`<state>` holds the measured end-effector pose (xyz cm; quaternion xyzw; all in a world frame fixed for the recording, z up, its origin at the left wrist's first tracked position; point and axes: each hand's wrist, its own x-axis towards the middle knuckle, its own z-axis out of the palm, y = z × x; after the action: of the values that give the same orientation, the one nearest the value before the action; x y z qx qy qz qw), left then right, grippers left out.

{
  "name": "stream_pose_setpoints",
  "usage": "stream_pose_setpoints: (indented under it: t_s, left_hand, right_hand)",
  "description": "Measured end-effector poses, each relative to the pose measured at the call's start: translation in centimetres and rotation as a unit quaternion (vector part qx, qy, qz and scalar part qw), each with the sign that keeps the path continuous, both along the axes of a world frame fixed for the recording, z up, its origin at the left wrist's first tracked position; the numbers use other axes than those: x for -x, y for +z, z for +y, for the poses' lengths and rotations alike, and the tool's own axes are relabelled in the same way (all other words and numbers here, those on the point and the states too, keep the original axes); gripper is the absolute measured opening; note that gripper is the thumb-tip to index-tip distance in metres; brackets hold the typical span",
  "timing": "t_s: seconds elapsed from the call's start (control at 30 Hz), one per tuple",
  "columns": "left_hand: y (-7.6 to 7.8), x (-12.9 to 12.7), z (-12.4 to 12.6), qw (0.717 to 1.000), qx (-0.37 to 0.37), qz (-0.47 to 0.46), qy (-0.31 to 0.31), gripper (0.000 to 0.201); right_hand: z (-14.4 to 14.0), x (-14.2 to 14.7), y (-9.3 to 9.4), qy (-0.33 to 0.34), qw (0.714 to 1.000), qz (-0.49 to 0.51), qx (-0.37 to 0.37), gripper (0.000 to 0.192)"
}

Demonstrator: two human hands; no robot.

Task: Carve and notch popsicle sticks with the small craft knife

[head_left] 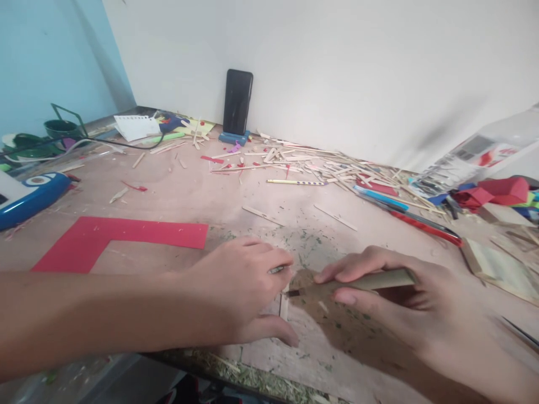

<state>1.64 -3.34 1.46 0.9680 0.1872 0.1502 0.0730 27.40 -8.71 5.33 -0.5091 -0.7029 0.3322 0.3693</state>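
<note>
The flat tool lies in the right hand, just above the worktop or resting on it, its dark tip meeting or nearly meeting a thin pale strip beside the left hand. The right hand is closed on it, fingers along the upper side and thumb against the lower, with the rear end lying in toward the palm. The left hand is set low over the worktop, thumb and forefinger parted with the strip showing in the gap; its palm hides the rest, so I cannot tell whether it pins the strip. The two hands are apart. The tool looks light and fairly stiff, slim like a slat, and its smooth, narrow body could turn in a loose grasp; a pinch on the broad faces, well behind the dark end, should steady it best. That end may be sharp, though it is too blurred to be sure, so fingertips are better kept behind it. The strip seems to be thin wood, very light, stiff along its length yet easily snapped or split; pressing it flat close to the tip suits it better than lifting it by one end.
</note>
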Motion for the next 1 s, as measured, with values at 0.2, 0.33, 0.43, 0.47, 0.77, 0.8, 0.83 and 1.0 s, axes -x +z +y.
stream_pose_setpoints:
  t_s: [0.2, 0.33, 0.43, 0.47, 0.77, 0.8, 0.83, 1.0]
  left_hand:
    - [0.0, 0.0, 0.0, 1.000, 0.003, 0.008, 0.002, 0.072]
    - [0.1, 0.0, 0.0, 1.000, 0.003, 0.007, 0.001, 0.072]
    - [0.1, 0.0, 0.1, 1.000, 0.007, 0.000, 0.003, 0.072]
    - [0.1, 0.0, 0.1, 1.000, 0.008, -0.003, 0.003, 0.072]
    - [0.1, -0.4, -0.2, 1.000, 0.016, -0.002, 0.003, 0.071]
    - [0.2, -0.4, -0.2, 1.000, 0.018, -0.002, 0.002, 0.071]
    - [0.2, -0.4, -0.1, 1.000, 0.020, 0.000, 0.000, 0.071]
    - [0.3, -0.4, 0.0, 1.000, 0.029, 0.006, 0.002, 0.071]
  right_hand:
    - [-0.5, 0.2, 0.0, -0.004, 0.999, -0.018, -0.042, 0.012]
    - [-0.8, -0.2, -0.3, 0.056, 0.996, -0.018, -0.066, 0.024]
    - [-1.0, 0.0, -0.2, 0.043, 0.996, -0.028, -0.068, 0.021]
    - [-1.1, 0.1, -0.1, 0.036, 0.996, -0.038, -0.070, 0.019]
    - [-2.3, 2.1, 1.0, -0.021, 0.999, -0.039, 0.006, 0.013]
    - [-2.4, 2.3, 1.0, -0.030, 0.998, -0.041, 0.021, 0.017]
    - [-2.4, 2.3, 0.9, -0.035, 0.998, -0.044, 0.032, 0.019]
    - [-2.5, 1.9, 0.6, 0.017, 0.998, -0.060, -0.013, 0.012]
